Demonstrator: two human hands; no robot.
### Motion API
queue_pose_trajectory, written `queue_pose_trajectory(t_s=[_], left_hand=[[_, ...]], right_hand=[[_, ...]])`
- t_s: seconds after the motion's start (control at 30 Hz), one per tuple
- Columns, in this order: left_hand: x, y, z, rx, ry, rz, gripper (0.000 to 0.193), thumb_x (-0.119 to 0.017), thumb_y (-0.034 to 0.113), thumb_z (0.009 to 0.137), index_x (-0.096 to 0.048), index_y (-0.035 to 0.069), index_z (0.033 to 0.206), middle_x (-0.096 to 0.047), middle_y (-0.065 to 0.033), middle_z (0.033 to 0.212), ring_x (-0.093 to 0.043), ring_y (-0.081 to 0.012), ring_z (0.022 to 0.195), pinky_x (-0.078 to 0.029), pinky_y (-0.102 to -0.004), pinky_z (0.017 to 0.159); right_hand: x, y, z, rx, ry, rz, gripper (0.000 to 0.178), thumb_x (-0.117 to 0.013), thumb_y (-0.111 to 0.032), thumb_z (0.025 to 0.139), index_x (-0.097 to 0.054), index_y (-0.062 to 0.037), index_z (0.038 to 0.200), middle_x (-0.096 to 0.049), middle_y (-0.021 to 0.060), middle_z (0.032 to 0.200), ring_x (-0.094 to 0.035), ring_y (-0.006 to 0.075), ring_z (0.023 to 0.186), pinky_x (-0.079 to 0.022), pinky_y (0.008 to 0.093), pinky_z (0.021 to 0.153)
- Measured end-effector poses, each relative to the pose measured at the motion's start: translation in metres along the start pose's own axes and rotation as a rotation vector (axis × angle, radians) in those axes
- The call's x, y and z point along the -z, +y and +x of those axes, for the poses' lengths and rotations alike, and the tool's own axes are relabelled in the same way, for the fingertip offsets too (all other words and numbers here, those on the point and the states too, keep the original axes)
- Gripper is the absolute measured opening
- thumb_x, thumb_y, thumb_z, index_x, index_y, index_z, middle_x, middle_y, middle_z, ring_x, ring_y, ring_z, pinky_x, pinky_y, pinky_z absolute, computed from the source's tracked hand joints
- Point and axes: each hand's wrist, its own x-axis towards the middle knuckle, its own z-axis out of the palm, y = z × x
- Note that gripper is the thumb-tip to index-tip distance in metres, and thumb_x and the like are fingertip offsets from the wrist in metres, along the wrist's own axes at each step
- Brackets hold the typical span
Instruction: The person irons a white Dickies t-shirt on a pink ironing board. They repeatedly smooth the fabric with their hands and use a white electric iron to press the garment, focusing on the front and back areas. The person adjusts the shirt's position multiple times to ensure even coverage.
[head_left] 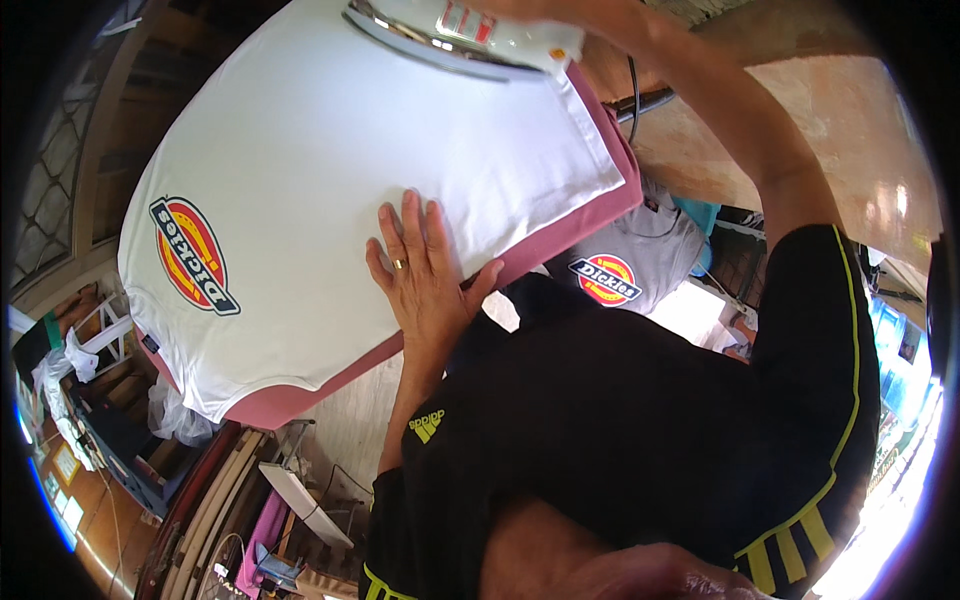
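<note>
A white T-shirt (330, 170) with a red, yellow and black printed badge lies spread over a pink-covered ironing board (580, 225). My left hand (425, 265) rests flat on the shirt near the board's close edge, its fingers apart and a ring on one of them. At the far side, an iron (450, 40) with a pale body and a shiny soleplate is on the cloth, slightly tilted to view. My right hand (535, 8) is on top of the iron and holds it; the upper picture edge cuts off most of its fingers.
A grey shirt (650, 245) with a similar badge lies beyond the board's right end. A dark cord (634, 100) hangs near the iron. Behind it stands a brown wooden surface (840, 130). Boards and clutter (215, 510) fill the lower left, beside a plastic bag (180, 415).
</note>
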Motion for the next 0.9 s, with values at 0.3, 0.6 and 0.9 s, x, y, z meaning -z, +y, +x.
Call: queue_pose_trajectory(t_s=[0.3,0.6,0.9], left_hand=[[0.000,-0.005,-0.010,0.022,-0.044,0.032,0.102,-0.063,0.065,0.083,-0.027,0.001,0.153,-0.022,-0.0222,0.162,-0.019,-0.0475,0.148,-0.018,-0.0683,0.109],[0.002,0.012,-0.008,0.079,-0.030,-0.055,0.104,-0.066,0.063,0.083,-0.024,0.000,0.153,-0.018,-0.0239,0.162,-0.014,-0.0485,0.149,-0.014,-0.0683,0.111],[0.013,-0.061,-0.059,0.395,0.037,0.180,0.079,-0.045,0.050,0.100,-0.024,-0.001,0.156,-0.019,-0.0204,0.165,-0.013,-0.0422,0.152,-0.009,-0.0587,0.117]], right_hand=[[0.033,-0.009,-0.156,0.022,-0.220,0.130,0.046,-0.069,-0.036,0.093,-0.061,-0.0020,0.124,-0.069,0.0203,0.095,-0.068,0.0367,0.084,-0.053,0.0481,0.076],[0.037,-0.034,-0.117,0.180,-0.463,0.247,0.041,-0.070,-0.035,0.089,-0.065,-0.0045,0.117,-0.069,0.0175,0.084,-0.066,0.0355,0.084,-0.050,0.0461,0.071],[0.010,-0.078,-0.091,0.518,-0.503,0.413,0.038,-0.066,-0.040,0.089,-0.068,-0.0064,0.107,-0.066,0.0204,0.075,-0.067,0.0376,0.078,-0.052,0.0479,0.070]])
